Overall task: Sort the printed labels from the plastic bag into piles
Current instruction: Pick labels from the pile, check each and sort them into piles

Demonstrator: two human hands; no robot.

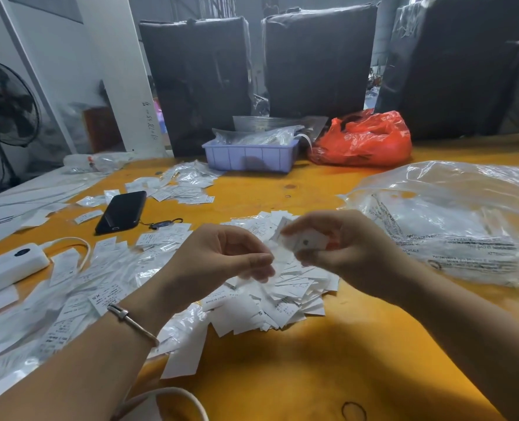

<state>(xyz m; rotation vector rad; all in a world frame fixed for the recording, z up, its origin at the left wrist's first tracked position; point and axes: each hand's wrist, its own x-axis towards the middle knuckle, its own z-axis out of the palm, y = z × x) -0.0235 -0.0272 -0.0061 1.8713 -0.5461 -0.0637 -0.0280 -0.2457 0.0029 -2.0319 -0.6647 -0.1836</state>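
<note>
Single head-worn wide-angle view, looking forward and down across the yellow worktop (328,360), close above the hands (221,256), forearms entering from the bottom edge, dark wrapped bundles (316,62) far behind, edges bowed by the lens

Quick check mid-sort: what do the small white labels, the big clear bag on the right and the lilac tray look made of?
Small white printed labels: thin paper or woven tape, matte, lying flat with cut edges; hard to tell which. Big clear bag: thin glossy plastic film, crinkled, see-through, with glare. Lilac rectangular tray: rigid moulded plastic, ribbed walls, dull sheen.
</note>
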